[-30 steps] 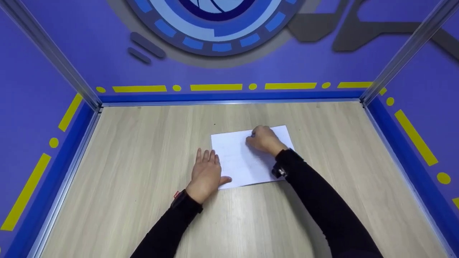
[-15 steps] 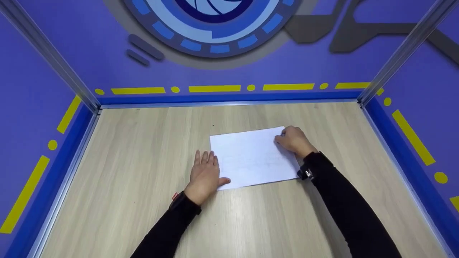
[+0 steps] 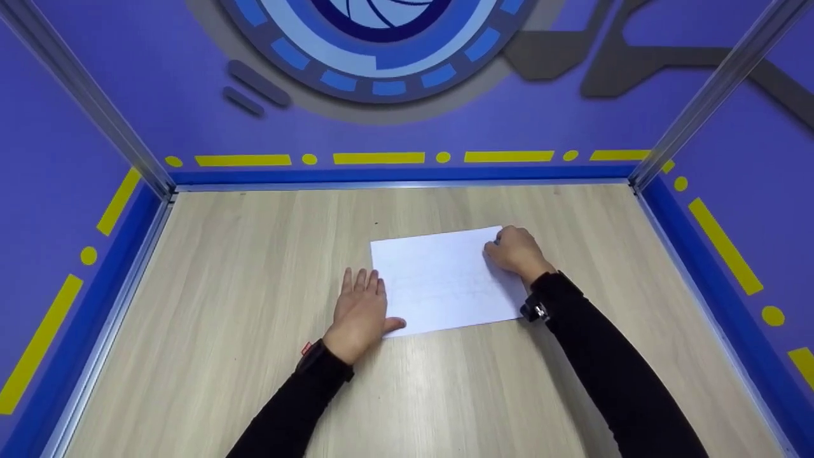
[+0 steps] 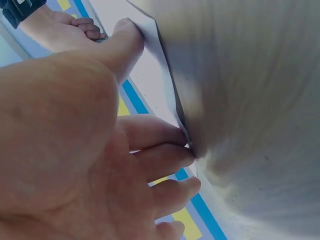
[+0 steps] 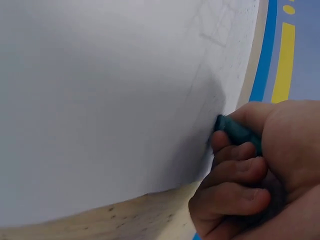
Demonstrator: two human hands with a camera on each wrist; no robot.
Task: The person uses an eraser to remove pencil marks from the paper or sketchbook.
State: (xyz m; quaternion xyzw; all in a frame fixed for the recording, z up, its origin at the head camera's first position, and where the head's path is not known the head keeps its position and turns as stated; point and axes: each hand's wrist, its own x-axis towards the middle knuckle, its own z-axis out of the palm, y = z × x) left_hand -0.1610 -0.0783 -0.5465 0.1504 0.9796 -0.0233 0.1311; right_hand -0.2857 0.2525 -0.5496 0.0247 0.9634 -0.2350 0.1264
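Note:
A white sheet of paper (image 3: 439, 280) lies on the wooden table. My left hand (image 3: 359, 312) rests at its left edge with fingers straight and thumb spread onto the lower left corner. In the left wrist view, the fingertips (image 4: 175, 155) touch along the paper's edge. At the upper right corner my right hand (image 3: 516, 249) grips a small teal eraser (image 5: 241, 134) between thumb and curled fingers. Its darkened end meets the paper. Faint grey pencil lines (image 5: 215, 40) and dark specks show on the sheet in the right wrist view.
The pale wooden table (image 3: 254, 254) surrounds the sheet on all sides. Blue-purple panels with yellow marks, such as the back wall (image 3: 381, 140), enclose its left, right and far sides. Metal rails (image 3: 407, 185) run along the panel bases.
My right hand has slid from the upper middle of the paper to its upper right corner with the eraser, then shifted only slightly. The left hand keeps its place at the left edge.

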